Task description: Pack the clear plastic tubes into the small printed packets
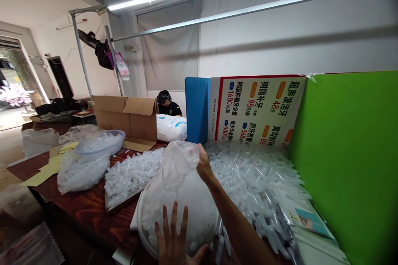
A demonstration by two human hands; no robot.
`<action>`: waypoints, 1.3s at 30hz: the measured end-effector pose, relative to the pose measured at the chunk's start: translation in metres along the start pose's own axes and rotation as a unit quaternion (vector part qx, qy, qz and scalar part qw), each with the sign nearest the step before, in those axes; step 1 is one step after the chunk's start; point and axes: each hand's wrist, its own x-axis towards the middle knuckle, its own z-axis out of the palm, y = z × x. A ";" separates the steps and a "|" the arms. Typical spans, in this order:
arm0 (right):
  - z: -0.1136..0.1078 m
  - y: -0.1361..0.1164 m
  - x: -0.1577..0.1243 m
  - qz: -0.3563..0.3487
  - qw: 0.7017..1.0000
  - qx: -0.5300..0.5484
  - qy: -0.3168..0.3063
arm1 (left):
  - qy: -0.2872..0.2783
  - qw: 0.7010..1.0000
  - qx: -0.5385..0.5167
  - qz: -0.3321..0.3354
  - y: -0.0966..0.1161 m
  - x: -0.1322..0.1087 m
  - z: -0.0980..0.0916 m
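Observation:
A large translucent plastic bag (194, 198), filled with small white pieces, stands in a round white tub (140, 225) at the table's front edge. My right hand (203, 162) is closed on the gathered top of the bag, at its right side. Against the front of the bag lies my left hand (174, 236), its fingers spread and pointing up. Right of the bag spreads a big heap of clear plastic tubes (248, 174). Another pile of tubes (132, 174) lies in a shallow tray to the left.
Left on the table are a bowl of tubes (100, 143), a filled bag (82, 172) and yellow sheets (43, 174). An open carton (126, 120) stands behind. Printed boards (255, 109) and a green panel (351, 145) border the heap. A person (169, 105) sits beyond.

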 end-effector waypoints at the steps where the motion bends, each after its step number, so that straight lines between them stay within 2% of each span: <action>1: 0.000 0.001 -0.001 0.002 1.000 0.000 0.004 | -0.011 1.000 0.010 -0.002 0.003 0.003 -0.002; 5: 0.007 0.002 0.000 0.005 0.999 -0.002 0.051 | -0.032 0.999 0.042 -0.001 0.010 0.014 -0.005; 10: 0.022 -0.002 0.005 -0.022 0.993 0.004 0.119 | -0.047 0.997 0.053 -0.002 0.009 0.014 0.002; 18: 0.030 0.004 0.025 -0.064 0.977 0.031 0.199 | -0.050 0.998 0.004 -0.033 0.005 0.009 0.012; 25: 0.035 0.004 0.047 -0.097 0.972 0.012 0.214 | -0.018 0.999 0.005 -0.037 0.004 0.004 0.025; 34: 0.036 0.008 0.070 -0.123 0.967 -0.019 0.222 | -0.013 0.999 0.009 -0.037 0.006 0.005 0.024; 39: 0.036 0.008 0.081 -0.129 0.966 -0.028 0.223 | 0.005 0.999 0.013 -0.033 0.003 0.003 0.030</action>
